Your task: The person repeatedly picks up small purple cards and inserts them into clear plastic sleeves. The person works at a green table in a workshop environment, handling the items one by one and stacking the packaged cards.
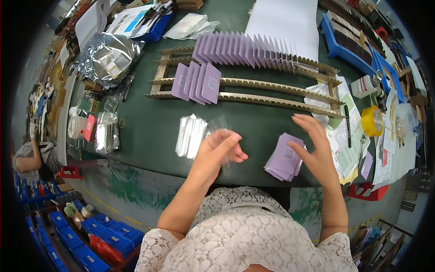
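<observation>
Your left hand (221, 146) pinches a thin clear bag (227, 166), which could crease or slip if squeezed unevenly. Your right hand (320, 152) is spread wide, its thumb over the purple cards (279, 158); contact is hard to tell. That uneven stack lies near the front edge of the tabletop (149, 136), so a careless sweep could spill it.
</observation>
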`<state>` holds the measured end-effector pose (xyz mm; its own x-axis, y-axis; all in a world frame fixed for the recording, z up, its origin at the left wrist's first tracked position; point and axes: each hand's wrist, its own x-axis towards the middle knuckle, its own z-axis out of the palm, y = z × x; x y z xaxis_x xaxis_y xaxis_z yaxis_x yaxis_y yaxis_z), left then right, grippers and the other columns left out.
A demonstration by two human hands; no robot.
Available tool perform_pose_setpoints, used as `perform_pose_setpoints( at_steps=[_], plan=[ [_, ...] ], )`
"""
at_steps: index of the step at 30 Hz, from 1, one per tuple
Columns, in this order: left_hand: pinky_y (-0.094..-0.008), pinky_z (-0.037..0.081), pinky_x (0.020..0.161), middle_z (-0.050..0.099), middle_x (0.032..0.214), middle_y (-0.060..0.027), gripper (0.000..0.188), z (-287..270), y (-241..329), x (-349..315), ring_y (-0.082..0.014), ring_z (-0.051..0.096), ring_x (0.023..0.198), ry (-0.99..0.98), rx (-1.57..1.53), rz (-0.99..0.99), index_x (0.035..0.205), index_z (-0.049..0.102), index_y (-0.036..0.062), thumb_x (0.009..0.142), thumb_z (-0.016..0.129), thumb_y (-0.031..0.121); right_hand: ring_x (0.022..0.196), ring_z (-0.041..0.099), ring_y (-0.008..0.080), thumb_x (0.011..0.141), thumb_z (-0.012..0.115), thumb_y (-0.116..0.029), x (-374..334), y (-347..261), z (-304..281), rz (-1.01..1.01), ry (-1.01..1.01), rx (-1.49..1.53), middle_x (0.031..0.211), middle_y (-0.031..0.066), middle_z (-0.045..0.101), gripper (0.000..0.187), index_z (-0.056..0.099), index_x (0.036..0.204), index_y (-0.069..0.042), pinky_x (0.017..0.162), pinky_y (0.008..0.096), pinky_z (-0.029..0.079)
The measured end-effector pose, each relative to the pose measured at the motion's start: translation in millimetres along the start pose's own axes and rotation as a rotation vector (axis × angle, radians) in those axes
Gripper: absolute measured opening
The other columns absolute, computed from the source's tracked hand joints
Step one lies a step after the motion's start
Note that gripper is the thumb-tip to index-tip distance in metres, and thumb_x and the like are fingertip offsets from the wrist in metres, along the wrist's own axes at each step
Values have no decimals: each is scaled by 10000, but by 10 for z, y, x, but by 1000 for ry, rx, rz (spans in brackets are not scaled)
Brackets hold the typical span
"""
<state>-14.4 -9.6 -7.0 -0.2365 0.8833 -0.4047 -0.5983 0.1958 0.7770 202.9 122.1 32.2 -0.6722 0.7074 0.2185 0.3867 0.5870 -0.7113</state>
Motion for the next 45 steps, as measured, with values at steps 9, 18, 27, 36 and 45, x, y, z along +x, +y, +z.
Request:
perform_pose_setpoints(
  at_steps=[9,18,27,36,45],
  plan=[
    [-226,402,491,599,746,-44,204,-36,72,-154,-107,519,545,136,-86,-13,1025,589,21,922,580,197,1254,409,310,737,757,-228,1375,-246,983,-397,-160,76,1362,131,421,740,399,1374,-108,1051,400,319],
    [-184,338,439,622,836,-81,236,-175,179,-135,-88,545,556,38,-183,102,1110,551,-3,941,547,161,1270,396,313,662,815,-173,964,-422,631,-367,-281,404,1347,154,418,691,472,1254,-81,1048,388,326],
    [-158,315,428,615,818,-28,191,207,185,-171,-37,513,540,7,209,143,1078,532,-3,919,574,95,1248,428,296,694,689,31,224,-140,351,-100,-181,331,1337,135,435,700,442,1335,-99,1051,388,350],
    [-159,319,428,621,821,-39,190,313,131,-189,-38,516,544,26,254,128,1075,534,4,914,583,93,885,581,245,730,665,43,72,-108,336,-278,140,101,1044,74,594,481,599,1186,-95,753,355,493],
    [-234,460,603,627,964,-116,294,247,101,-108,-141,608,750,-53,-172,-75,1150,515,-28,945,532,182,677,586,233,715,690,-6,40,20,371,-374,246,-31,825,45,626,237,680,943,-72,585,311,456]
  ],
)
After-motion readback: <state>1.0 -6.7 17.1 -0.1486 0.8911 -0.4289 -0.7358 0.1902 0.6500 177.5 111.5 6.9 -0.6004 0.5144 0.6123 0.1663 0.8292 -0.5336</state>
